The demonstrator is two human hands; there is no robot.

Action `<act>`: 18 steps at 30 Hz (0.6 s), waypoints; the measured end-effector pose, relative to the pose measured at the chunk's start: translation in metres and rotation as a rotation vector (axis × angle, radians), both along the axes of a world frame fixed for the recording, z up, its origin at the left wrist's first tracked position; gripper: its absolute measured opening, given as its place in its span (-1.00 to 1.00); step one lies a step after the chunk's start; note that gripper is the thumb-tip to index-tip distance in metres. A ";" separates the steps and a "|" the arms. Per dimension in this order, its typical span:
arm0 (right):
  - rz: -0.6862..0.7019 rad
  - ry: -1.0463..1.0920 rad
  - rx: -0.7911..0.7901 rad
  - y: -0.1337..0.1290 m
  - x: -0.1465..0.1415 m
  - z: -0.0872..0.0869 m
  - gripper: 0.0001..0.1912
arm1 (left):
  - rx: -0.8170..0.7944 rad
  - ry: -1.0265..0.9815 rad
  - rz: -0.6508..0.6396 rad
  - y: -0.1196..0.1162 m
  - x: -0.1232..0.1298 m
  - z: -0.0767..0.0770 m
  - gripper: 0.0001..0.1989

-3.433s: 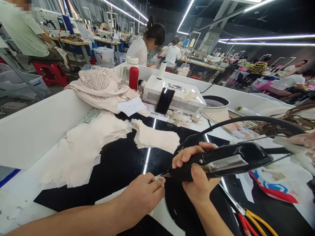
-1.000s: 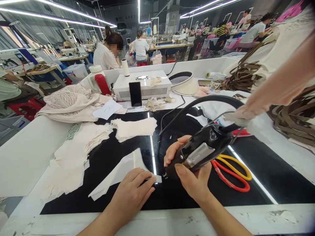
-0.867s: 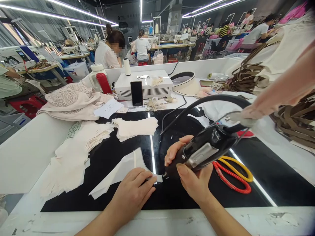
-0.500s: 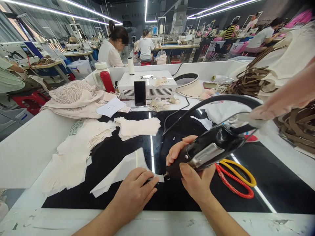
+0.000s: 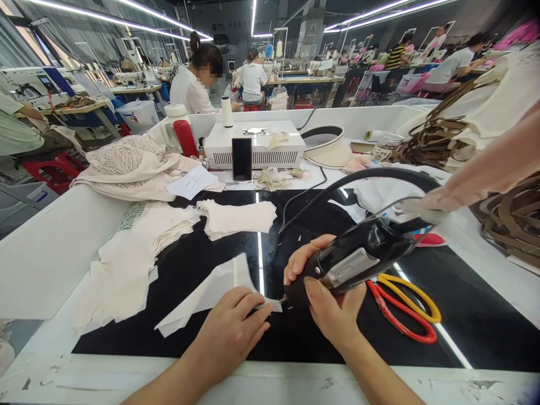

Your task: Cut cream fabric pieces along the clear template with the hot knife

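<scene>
My left hand (image 5: 232,329) lies over the narrow right end of a pale fabric piece (image 5: 200,298) on the black glossy panel (image 5: 304,337). Its fingers are together and bent, pressing the cloth; whether they pinch it is hidden. My right hand (image 5: 329,298) is wrapped round a black handheld tool (image 5: 350,259) with a metal plate on its side. The tool's thin tip touches or nearly touches the fabric end beside my left fingertips. A thick black cable arches from its rear. Scissors with red and yellow handles (image 5: 405,304) lie right of my right hand.
Stacked fabric pieces (image 5: 122,270) and a smaller stack (image 5: 238,218) lie left and behind. Farther back stand a phone (image 5: 242,159), a white vented box (image 5: 255,143) and a red bottle (image 5: 184,138). Another person's arm (image 5: 498,152) reaches in at right, its hand by the cable.
The tool's rear end and the hand at the cable have shifted slightly left. My left hand and the fabric stay almost in place.
</scene>
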State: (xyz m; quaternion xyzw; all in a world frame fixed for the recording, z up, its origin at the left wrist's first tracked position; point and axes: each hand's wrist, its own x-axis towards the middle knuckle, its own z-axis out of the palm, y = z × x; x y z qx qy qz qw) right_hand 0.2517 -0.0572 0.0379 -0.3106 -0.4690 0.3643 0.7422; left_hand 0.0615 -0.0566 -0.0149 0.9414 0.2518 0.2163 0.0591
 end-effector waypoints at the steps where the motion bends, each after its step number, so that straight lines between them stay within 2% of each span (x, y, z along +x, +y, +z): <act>1: -0.017 -0.004 -0.014 0.000 0.000 0.000 -0.71 | 0.002 0.002 0.001 0.000 0.000 0.000 -0.75; 18: 0.004 -0.022 0.020 -0.013 0.003 -0.005 -0.69 | 0.012 0.016 0.007 -0.002 0.001 -0.001 -0.73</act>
